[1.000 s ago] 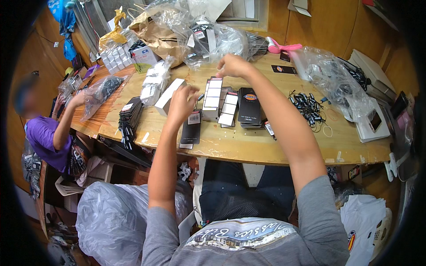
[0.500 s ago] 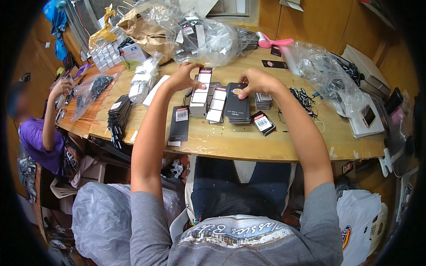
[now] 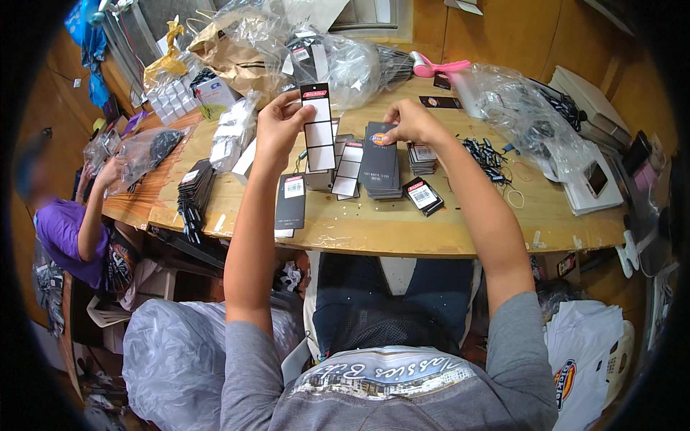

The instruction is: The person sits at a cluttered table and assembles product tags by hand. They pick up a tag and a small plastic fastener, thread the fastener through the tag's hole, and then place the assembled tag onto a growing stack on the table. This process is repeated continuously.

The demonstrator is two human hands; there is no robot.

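Near the front tabletop (image 3: 345, 241) edge: barcoded blk tag (image 3: 290, 205), flat. Just beyond, I've R grip (image 3: 415, 123) w/ thumb atop blk tag stack (image 3: 379, 169); can't tell if clamped. L grip (image 3: 282, 129) pinches wht-panelled tag (image 3: 319, 136) by upper left edge, held up over tabletop. Prob. light, stiffish card, maybe slick; best held by edges. Far back: clear plastic bags (image 3: 359, 72).

- big ol' wooden desk (image 3: 374, 228) is running across the middle
- brown panelled walls (image 3: 499, 39) are going up behind it
- window (image 3: 393, 13) is sitting back there too
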